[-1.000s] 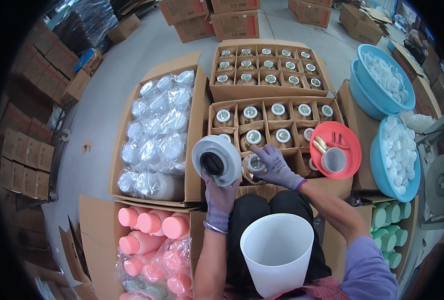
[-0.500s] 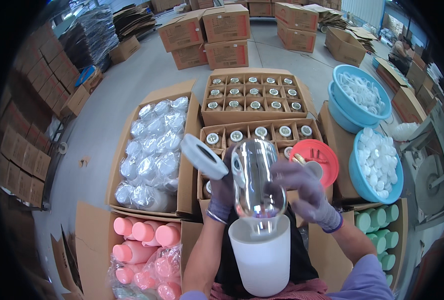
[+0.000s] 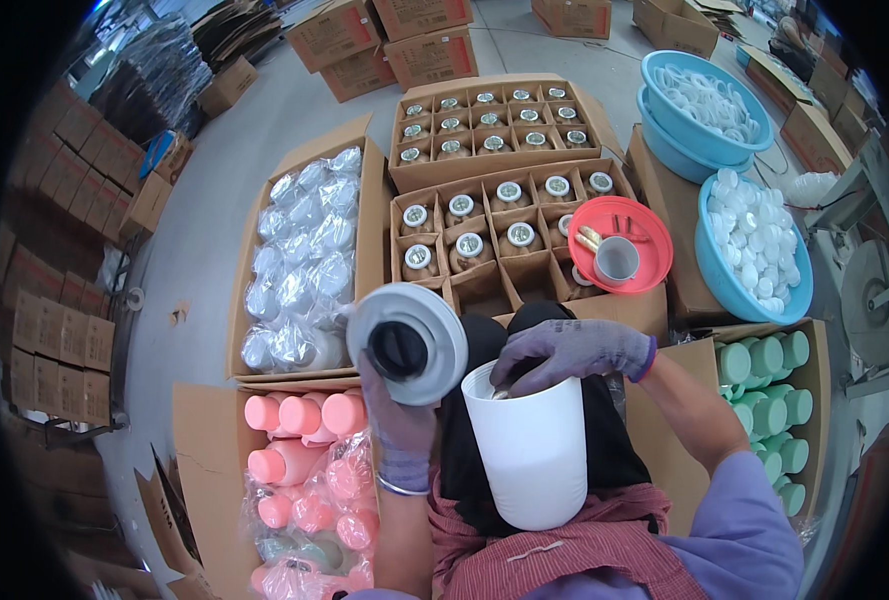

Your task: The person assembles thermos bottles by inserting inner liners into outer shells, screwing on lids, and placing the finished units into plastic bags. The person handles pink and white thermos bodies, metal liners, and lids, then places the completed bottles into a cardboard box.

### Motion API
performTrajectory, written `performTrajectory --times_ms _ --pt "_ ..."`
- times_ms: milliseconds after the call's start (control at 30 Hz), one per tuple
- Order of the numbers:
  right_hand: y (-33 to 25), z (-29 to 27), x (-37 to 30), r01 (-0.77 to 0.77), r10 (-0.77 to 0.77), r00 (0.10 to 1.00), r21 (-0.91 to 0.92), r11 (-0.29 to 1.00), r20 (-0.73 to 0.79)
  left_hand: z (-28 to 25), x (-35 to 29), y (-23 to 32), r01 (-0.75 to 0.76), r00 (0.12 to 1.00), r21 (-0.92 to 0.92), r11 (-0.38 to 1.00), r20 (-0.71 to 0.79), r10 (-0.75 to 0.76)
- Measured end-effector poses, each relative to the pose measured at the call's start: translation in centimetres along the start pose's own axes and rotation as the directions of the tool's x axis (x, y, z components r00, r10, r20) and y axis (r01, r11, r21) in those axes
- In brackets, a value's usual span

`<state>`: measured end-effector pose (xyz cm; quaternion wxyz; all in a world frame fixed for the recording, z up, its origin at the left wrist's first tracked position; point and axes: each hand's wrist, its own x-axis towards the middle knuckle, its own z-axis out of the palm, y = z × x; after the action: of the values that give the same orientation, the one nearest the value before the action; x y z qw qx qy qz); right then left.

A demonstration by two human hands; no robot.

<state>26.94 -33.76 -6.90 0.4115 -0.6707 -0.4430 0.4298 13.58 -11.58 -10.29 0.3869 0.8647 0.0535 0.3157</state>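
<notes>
My left hand (image 3: 399,420), in a grey-purple glove, grips a round grey-blue plastic collar (image 3: 434,335) with a black centre, its face tilted toward me. Upright against my lap stands a white cylindrical casing (image 3: 529,465). The gloved right hand (image 3: 564,352) reaches over its mouth from the right, fingers bent down inside the rim. A small silvery piece of the glass liner (image 3: 499,394) shows beside these fingertips; the rest is hidden in the casing.
Ahead, a divided carton (image 3: 484,295) holds silvery liners, with a red plate (image 3: 649,265) carrying a metal cup on its corner. Wrapped clear-grey cups (image 3: 304,260) and pink bottles (image 3: 294,460) fill cartons at left. Blue basins (image 3: 709,255) and green-capped bottles (image 3: 769,415) are at right.
The silvery liner, held above the casing before, has gone down into it. My right hand has moved to the casing's mouth. The collar has turned to face me, and the view has tipped down.
</notes>
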Motion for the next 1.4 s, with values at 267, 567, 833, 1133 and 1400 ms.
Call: performTrajectory --times_ms 267,567,833,1133,1400 --pt "2.8 4.4 -1.7 0.428 0.008 0.535 0.279 0.86 -0.845 -0.6 2.4 1.9 0.35 0.825 -0.459 0.817 0.564 -0.036" --pt "2.9 6.0 -1.6 0.432 -0.132 0.537 0.137 0.892 -0.833 2.2 4.5 0.1 0.114 0.71 -0.577 0.808 0.616 0.34" --pt "2.6 6.6 -3.4 0.29 -0.294 0.671 -0.124 0.949 -0.681 0.9 0.7 1.7 0.122 0.816 -0.565 0.816 0.525 0.242" --pt "-5.2 6.1 -10.2 0.217 -0.403 0.743 -0.377 0.9 -0.535 6.2 -1.6 2.5 0.76 0.648 -0.637 0.124 0.756 -0.09" --pt "7.5 5.4 -21.0 -0.486 -0.077 0.673 -0.518 0.704 -0.736 6.2 -14.1 4.3 0.921 0.343 -0.213 0.327 0.842 -0.416"
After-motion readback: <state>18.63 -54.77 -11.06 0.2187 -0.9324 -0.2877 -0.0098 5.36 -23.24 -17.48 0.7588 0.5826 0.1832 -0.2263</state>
